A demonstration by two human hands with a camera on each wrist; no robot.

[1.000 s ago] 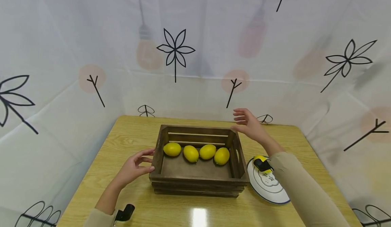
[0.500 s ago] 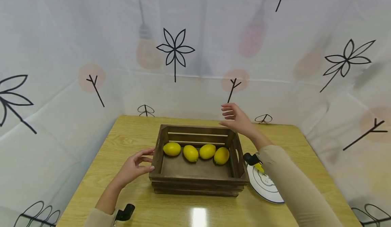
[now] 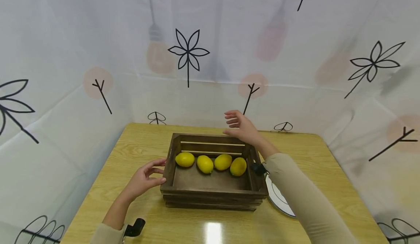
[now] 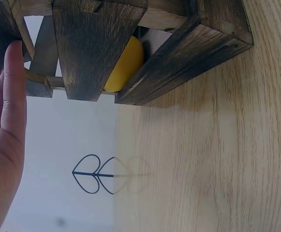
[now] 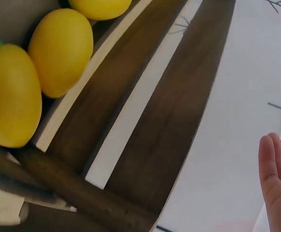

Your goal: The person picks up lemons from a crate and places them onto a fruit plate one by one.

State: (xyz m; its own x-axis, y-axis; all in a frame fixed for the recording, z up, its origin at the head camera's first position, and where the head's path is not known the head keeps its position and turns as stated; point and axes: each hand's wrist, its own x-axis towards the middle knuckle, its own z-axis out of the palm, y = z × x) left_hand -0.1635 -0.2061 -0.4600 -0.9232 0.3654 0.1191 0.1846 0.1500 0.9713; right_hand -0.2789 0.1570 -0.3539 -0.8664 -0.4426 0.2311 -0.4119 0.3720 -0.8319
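Observation:
A dark brown slatted wooden crate (image 3: pixel 210 200) stands in the middle of the table, with several yellow lemons (image 3: pixel 205 164) in a row along its back half. My left hand (image 3: pixel 144 180) touches the crate's left end with extended fingers; in the left wrist view a straight finger (image 4: pixel 15 92) lies against a slat, and a lemon (image 4: pixel 126 67) shows through a gap. Above the crate's back right corner hovers my right hand (image 3: pixel 242 127), its fingers relaxed and nothing in them. The right wrist view has these fingers (image 5: pixel 278 169) beyond the back slats, apart from the lemons.
Right of the crate lies a white plate (image 3: pixel 277 196) with a blue rim, partly covered by the right sleeve (image 3: pixel 298 189). The light wooden table (image 3: pixel 137 145) meets a patterned cloth backdrop (image 3: pixel 210 101). Black wrist cameras (image 3: pixel 134 228) are strapped to both forearms.
My right hand has moved left, from beside the crate's back right corner to above its back edge. The sleeve now hides the lemon on the plate. The left hand has stayed put.

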